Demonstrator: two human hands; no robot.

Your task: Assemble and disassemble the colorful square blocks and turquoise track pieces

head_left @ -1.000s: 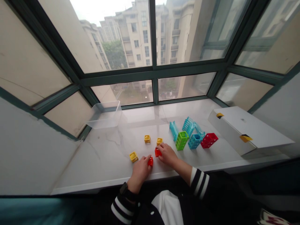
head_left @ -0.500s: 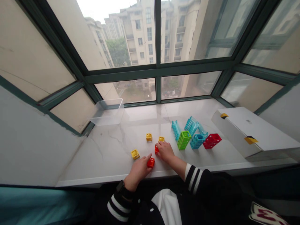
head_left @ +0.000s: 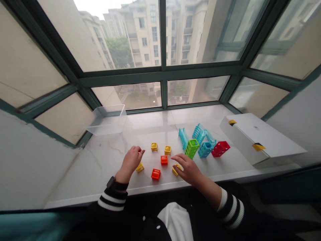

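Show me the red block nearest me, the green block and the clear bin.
Red block [head_left: 155,175]: head view, on its front side.
Green block [head_left: 191,149]: head view, on its front side.
Clear bin [head_left: 107,130]: head view, on its near wall.

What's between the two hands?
Head view: two orange-red toy cubes sit between the left hand and right hand; at each hand there's also a partly hidden yellow toy cube.

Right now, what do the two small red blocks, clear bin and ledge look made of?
Small red blocks: probably hard moulded plastic, slightly glossy; even, saturated colour and regular slotted openings.
Clear bin: likely smooth plastic; see-through, slightly hazy walls, though the look alone doesn't rule out glass.
Ledge: polished stone or a stone-look slab, can't tell which; grey veining and soft window reflections.
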